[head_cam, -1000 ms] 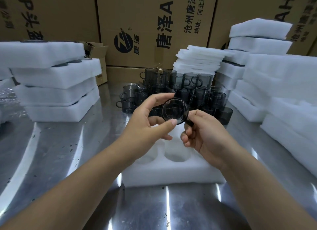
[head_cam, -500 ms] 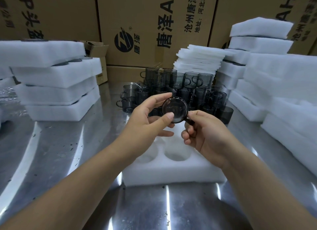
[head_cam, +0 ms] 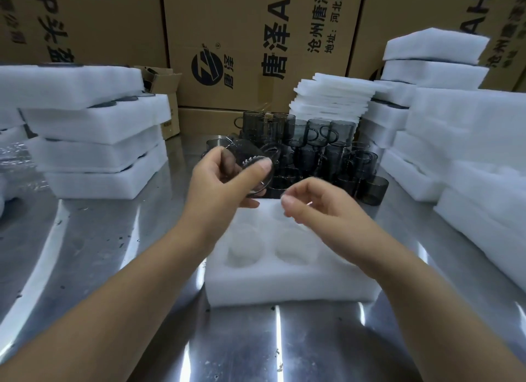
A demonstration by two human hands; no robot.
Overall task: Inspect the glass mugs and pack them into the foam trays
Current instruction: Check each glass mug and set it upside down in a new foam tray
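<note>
My left hand (head_cam: 225,179) grips a smoky grey glass mug (head_cam: 250,159), tilted on its side above the far edge of a white foam tray (head_cam: 287,285). The tray lies on the steel table right in front of me, and its round pockets hold nothing. My right hand (head_cam: 316,205) hovers beside the mug, fingers loosely curled, holding nothing. Behind both hands stands a heap of several more grey glass mugs (head_cam: 321,154).
Stacks of foam trays (head_cam: 94,142) rise on the left and more foam trays (head_cam: 469,142) on the right. A pile of thin foam sheets (head_cam: 333,97) sits behind the mugs. Big cardboard boxes (head_cam: 256,40) wall off the back. Bare steel table (head_cam: 113,268) lies near me.
My right hand has let go of the mug's handle and dropped back to the right. My left hand has turned the mug from facing me to lying sideways, and shifted left.
</note>
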